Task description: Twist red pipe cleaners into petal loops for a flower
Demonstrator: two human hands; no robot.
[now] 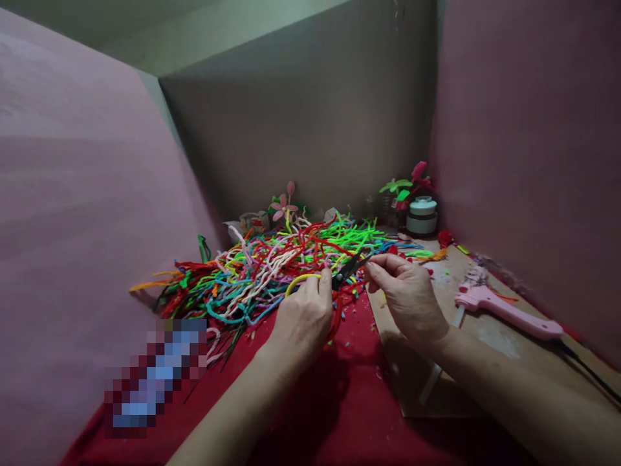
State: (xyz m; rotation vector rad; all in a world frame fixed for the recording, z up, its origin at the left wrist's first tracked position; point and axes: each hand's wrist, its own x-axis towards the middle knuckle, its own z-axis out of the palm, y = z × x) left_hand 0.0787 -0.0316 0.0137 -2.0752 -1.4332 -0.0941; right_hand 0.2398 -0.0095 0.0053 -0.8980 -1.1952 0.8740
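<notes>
Two bare forearms point(233, 398) come in from the bottom edge over a red-covered surface point(325, 421), one ending in the left hand point(305, 309), the other in the right hand point(412, 294). The left grip is closed around one pair of scissors point(345, 270), whose dark blades point right, just in front of one large heap of fuzzy stems point(286, 259); its red, green, pink, white, yellow, blue and orange strands overlap too thickly to count. The right grip is pinched, thumb against forefinger, right by the blade tips; whether a small piece sits between the fingertips cannot be told. Under the right forearm lies one brown board point(412, 366), carrying one pink glue gun point(514, 316) with one dark cable point(589, 374) trailing off to the right, and one pale strip point(458, 316) partly covered by the forearm. At the far end stands one lidded jar point(422, 223), with one green flower point(395, 186) and one deep-pink flower point(418, 172) beside and behind it. One pale-pink flower point(283, 208) rises behind the heap. Left of the left forearm, one bluish shape point(160, 378) is pixelated beyond recognition. Two pinkish panels point(72, 226) flank everything, meeting one grey wall point(301, 129) behind.
</notes>
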